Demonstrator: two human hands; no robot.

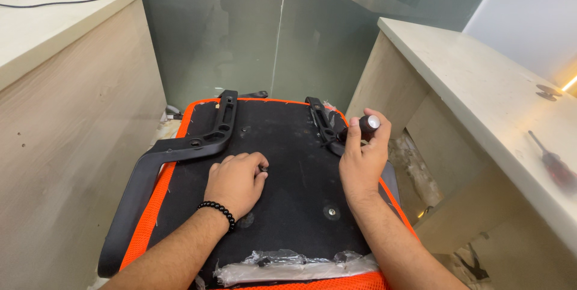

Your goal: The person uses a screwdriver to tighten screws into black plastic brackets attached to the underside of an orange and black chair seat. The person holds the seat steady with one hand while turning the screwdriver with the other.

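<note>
Black screwdriver handle [365, 126] upright over upturned seat [294, 176]

one head-worn view, looking steeply down.
it sits close above the upturned chair seat [288, 164], facing forward toward the glass wall [270, 31] beyond it, a counter [481, 85] at each side.

Office: desks [457, 67], glass partition [270, 31]

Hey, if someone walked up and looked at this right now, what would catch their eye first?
The upturned chair seat, black underneath with a bright orange mesh edge, fills the middle between two desks. The left hand pinches a small fastener on it, while the right hand grips a black screwdriver handle by the right armrest bracket.
</note>
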